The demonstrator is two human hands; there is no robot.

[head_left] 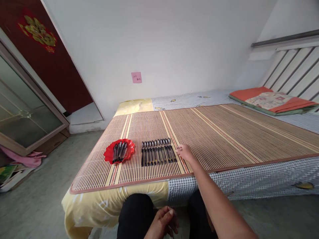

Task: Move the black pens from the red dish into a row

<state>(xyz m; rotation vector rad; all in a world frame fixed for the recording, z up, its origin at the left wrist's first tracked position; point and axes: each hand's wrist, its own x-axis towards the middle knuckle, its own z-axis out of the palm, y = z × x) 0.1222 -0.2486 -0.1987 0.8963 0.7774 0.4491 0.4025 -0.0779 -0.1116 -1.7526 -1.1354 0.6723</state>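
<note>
A row of several black-capped gel pens (159, 152) lies side by side on the slatted bamboo mat (211, 132), caps toward the wall. My right hand (184, 151) is just right of the last pen, apart from it, low over the mat. Its fingers are curled in, and no object shows in them. To the left of the row, a red scalloped plate (107, 155) holds several more pens (120, 151) in a loose bundle. Down between my knees, my left hand (163, 220) hangs loosely closed beyond the bed's edge, with nothing visible in it.
The mat covers a bed with a yellow and checked sheet (142, 191). A folded orange quilt (274, 99) lies at the right end by white slats. A pink note (136, 77) sticks to the wall. At left stand a glass-fronted cabinet (25, 109) and some clutter on the floor.
</note>
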